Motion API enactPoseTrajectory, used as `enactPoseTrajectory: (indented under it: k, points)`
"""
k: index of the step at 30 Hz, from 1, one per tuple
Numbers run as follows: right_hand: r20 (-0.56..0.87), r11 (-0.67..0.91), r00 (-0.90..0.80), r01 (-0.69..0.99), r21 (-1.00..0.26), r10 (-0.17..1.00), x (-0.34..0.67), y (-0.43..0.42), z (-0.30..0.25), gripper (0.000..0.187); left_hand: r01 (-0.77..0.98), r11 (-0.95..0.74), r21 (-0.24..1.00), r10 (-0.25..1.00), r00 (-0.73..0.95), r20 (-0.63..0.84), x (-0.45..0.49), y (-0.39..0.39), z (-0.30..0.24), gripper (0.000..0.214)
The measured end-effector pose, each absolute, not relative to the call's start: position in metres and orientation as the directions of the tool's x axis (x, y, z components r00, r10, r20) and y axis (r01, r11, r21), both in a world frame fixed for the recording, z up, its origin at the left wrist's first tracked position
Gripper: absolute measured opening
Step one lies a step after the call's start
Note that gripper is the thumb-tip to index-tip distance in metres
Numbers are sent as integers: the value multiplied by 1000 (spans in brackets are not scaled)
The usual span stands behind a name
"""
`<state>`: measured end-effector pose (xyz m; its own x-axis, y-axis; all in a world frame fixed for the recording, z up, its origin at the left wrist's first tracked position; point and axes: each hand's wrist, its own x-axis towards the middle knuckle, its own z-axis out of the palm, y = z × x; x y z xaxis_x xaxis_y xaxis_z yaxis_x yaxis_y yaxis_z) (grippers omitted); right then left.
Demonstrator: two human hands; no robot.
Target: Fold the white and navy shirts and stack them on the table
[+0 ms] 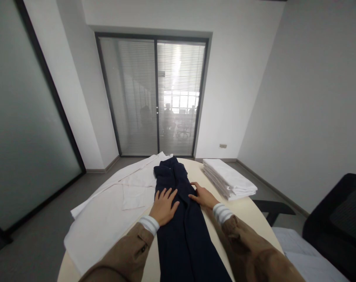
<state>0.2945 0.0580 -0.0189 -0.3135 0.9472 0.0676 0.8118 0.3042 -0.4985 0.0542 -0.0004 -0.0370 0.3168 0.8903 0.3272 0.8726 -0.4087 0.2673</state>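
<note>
Our left grip (164, 205) lies flat, fingers spread, on the navy garment (186, 239), stretched twelve-to-six along our bench (242, 213); our right grip (192, 190), thumb and forefinger parted, touches its three-o'clock edge.

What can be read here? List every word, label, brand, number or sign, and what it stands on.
No readable text anywhere.
Navy trousers, spread white garment, folded white cloth stack: no lettering shows.
Wall socket: any marking is too small to read.
Behind the window blinds: too blurred to read anything.
</note>
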Motion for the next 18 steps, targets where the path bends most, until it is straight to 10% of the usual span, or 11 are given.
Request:
enactPoseTrajectory:
  k: [7,18]
  points:
    - [111,379,-377,778,-501,920,300,47,-22,71,860,-107,499,959,-43,279,32,31,-39,43]
    - [240,487,-426,800,-351,872,300,43,-26,40,860,-144,489,972,31,232,20,84,-33,52]
